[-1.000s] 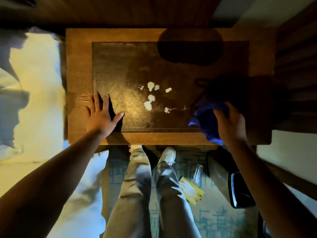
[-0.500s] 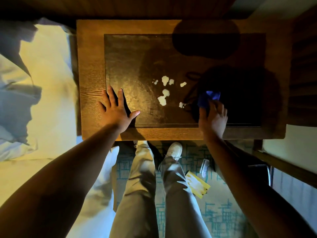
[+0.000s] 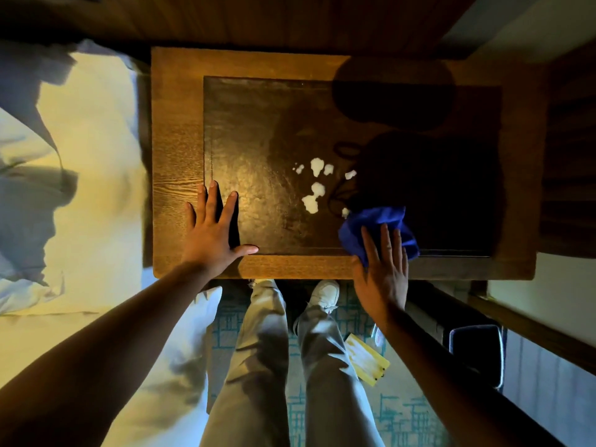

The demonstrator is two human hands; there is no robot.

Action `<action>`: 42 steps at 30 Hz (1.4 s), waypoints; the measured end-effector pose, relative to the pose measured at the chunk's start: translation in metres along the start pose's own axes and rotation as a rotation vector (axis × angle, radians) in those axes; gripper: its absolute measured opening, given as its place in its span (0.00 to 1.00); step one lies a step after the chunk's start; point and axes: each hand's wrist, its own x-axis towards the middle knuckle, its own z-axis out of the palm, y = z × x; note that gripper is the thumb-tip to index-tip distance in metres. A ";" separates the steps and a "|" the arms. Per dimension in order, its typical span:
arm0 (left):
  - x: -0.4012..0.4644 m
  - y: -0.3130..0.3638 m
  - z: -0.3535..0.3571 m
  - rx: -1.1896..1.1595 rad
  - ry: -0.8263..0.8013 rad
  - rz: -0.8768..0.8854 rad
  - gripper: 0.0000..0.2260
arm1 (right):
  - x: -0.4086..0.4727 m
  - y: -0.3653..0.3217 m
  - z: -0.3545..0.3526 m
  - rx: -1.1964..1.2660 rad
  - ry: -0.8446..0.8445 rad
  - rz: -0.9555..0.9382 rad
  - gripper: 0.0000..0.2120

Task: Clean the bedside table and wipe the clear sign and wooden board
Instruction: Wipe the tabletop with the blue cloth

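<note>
The wooden bedside table [image 3: 174, 156] fills the upper middle of the head view, with a dark inset panel [image 3: 258, 140] on top. White foam blobs [image 3: 314, 191] sit near the panel's middle. My left hand [image 3: 213, 233] rests flat with fingers spread on the table's front left. My right hand [image 3: 383, 269] presses a blue cloth [image 3: 374, 224] with straight fingers onto the panel's front edge, just right of the foam. A yellow wooden board [image 3: 366, 359] and a clear sign [image 3: 377, 337] lie on the floor by my right leg.
A bed with white pillows [image 3: 80, 188] lies left of the table. Dark wood wall panels [image 3: 571, 156] close in the right side. A dark bin [image 3: 475, 350] stands on the patterned carpet [image 3: 400, 414] at lower right. My legs and a white shoe [image 3: 325, 295] are below the table's front edge.
My right hand has slid the blue cloth back toward the table's front edge, fingers now flat over it. My left hand stays pressed on the table.
</note>
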 end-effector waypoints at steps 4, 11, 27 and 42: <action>0.001 0.002 -0.001 0.022 -0.022 -0.013 0.54 | 0.048 -0.011 -0.009 -0.060 0.003 -0.010 0.29; 0.000 0.009 -0.006 0.053 -0.072 -0.065 0.54 | 0.151 -0.051 -0.035 0.004 0.044 0.004 0.27; 0.000 0.009 -0.006 0.046 -0.050 -0.072 0.54 | 0.024 0.008 -0.001 -0.066 0.022 -0.112 0.27; 0.001 0.013 -0.007 0.070 -0.073 -0.099 0.55 | 0.110 -0.100 -0.002 -0.057 -0.016 -0.476 0.26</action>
